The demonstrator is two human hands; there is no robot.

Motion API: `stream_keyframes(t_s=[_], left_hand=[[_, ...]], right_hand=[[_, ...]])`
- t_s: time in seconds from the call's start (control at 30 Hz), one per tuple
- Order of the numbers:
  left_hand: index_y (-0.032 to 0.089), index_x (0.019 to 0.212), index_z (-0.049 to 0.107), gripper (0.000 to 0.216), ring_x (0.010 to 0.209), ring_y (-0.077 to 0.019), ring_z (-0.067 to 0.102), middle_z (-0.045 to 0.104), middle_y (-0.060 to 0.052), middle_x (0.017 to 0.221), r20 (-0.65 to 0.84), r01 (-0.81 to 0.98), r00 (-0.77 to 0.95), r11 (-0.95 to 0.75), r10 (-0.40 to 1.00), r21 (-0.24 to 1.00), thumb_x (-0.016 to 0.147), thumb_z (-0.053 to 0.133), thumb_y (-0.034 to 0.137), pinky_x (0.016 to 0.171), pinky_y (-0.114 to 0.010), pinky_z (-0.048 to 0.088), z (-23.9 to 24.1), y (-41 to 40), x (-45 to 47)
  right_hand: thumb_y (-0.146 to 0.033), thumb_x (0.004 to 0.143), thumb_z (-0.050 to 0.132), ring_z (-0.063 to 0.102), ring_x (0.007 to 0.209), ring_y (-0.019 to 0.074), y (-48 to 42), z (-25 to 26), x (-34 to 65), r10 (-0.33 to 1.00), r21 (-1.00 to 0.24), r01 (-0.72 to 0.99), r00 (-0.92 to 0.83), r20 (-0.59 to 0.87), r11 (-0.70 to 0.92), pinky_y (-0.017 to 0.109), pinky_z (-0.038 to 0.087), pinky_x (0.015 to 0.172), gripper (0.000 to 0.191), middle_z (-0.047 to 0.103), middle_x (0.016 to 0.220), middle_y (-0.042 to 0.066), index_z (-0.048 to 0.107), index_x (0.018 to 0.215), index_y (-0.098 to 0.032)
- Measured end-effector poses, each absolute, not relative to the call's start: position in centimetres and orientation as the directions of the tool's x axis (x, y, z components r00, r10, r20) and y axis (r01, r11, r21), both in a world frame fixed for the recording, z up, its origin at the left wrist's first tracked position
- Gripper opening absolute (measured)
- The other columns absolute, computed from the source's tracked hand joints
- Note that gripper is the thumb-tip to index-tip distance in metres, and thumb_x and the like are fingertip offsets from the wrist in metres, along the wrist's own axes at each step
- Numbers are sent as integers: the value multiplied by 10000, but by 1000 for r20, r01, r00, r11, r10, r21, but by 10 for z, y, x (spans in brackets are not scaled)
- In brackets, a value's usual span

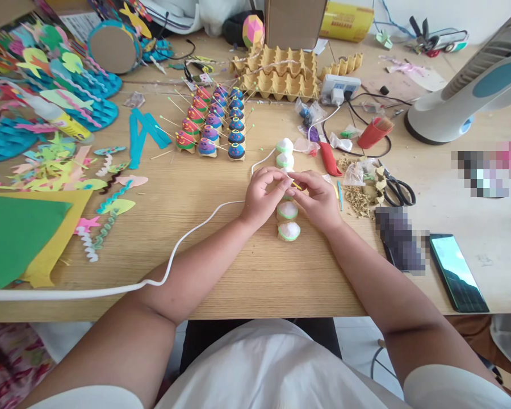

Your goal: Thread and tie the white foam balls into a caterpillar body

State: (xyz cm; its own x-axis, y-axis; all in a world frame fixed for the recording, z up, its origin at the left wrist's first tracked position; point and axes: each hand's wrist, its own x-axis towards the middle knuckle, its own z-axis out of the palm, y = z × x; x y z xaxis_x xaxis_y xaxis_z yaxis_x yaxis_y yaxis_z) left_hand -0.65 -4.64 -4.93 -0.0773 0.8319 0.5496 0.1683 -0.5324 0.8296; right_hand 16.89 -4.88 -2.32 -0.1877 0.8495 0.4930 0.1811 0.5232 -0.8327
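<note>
My left hand (264,193) and my right hand (319,199) meet fingertip to fingertip over the middle of a row of egg-carton cups (288,211). These cups carry white tops with light green rims, and several are partly covered by my fingers. A thin yellow strip (296,186), perhaps clay, shows between the thumb and finger of my right hand. The left thumb and forefinger are pinched together at its other end. Beyond my hands stand three rows of painted cups, red (185,140), purple (208,146) and blue (236,149), with faces and thin green-tipped sticks.
A white cable (183,233) crosses my left forearm. On the right lie scissors (398,187), a red clay packet (330,159), wood-coloured shavings (357,200) and a phone (457,272). Paper cutouts (55,167) and green sheets (21,238) cover the left. Egg cartons (281,71) sit behind.
</note>
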Motion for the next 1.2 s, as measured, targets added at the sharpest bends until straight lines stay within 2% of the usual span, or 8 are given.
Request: stream_keyframes(t_s=[0.17, 0.33, 0.6, 0.73, 0.93, 1.1, 1.2], left_hand=[[267, 882, 813, 507, 1108, -229, 756, 808, -45, 1036, 486, 54, -68, -484, 871, 874, 968, 740, 761, 1090, -424, 545, -48, -47, -6], [270, 866, 822, 558, 1148, -248, 746, 814, -57, 1055, 470, 70, -70, -465, 880, 882, 991, 676, 794, 1119, -447, 538, -45, -49, -6], [277, 886, 794, 560, 1095, -254, 735, 823, -47, 1010, 492, 149, -72, -478, 868, 866, 1054, 589, 770, 1072, -459, 520, -38, -52, -8], [275, 887, 784, 563, 1103, -259, 736, 827, -49, 1017, 487, 152, -77, -472, 870, 868, 1054, 583, 773, 1080, -457, 521, -36, -53, -7], [275, 886, 771, 574, 1099, -259, 733, 826, -48, 1010, 482, 176, -69, -465, 873, 867, 1062, 558, 778, 1087, -453, 524, -34, -53, -8], [280, 880, 774, 540, 1083, -255, 733, 823, -40, 996, 505, 171, -81, -487, 859, 856, 1067, 581, 748, 1076, -453, 512, -38, -51, -8], [284, 882, 774, 545, 1081, -255, 730, 822, -39, 994, 510, 175, -90, -490, 856, 854, 1066, 574, 756, 1066, -454, 511, -39, -50, -7]], right_hand=[[-599, 941, 851, 655, 823, 177, -48, -23, 169, 851, -831, 189, -180, 494, 523, 375, 571, 801, 314, 773, 900, 29, 916, 1093, -332], [-585, 949, 845, 673, 808, 190, -49, -22, 170, 878, -854, 205, -125, 461, 478, 391, 560, 781, 261, 778, 862, 29, 922, 1005, -342], [-713, 873, 861, 716, 838, 179, -51, -22, 166, 923, -920, 78, -74, 378, 383, 373, 587, 813, 423, 813, 904, 25, 862, 914, -292], [-775, 845, 843, 675, 749, 149, -52, -20, 165, 942, -942, 45, -49, 331, 333, 330, 581, 746, 512, 769, 807, -1, 801, 864, -265], [-841, 824, 806, 577, 652, 121, -50, -20, 167, 959, -957, 67, -1, 284, 284, 299, 491, 649, 612, 708, 696, -15, 742, 752, -237], [-835, 843, 794, 542, 601, 117, -51, -20, 166, 965, -963, 59, 7, 262, 262, 305, 449, 608, 618, 685, 627, -13, 766, 694, -237], [-774, 781, 893, 561, 627, 119, -51, -17, 163, 974, -973, 18, -3, 228, 228, 302, 470, 626, 540, 731, 680, -6, 811, 746, -242]])
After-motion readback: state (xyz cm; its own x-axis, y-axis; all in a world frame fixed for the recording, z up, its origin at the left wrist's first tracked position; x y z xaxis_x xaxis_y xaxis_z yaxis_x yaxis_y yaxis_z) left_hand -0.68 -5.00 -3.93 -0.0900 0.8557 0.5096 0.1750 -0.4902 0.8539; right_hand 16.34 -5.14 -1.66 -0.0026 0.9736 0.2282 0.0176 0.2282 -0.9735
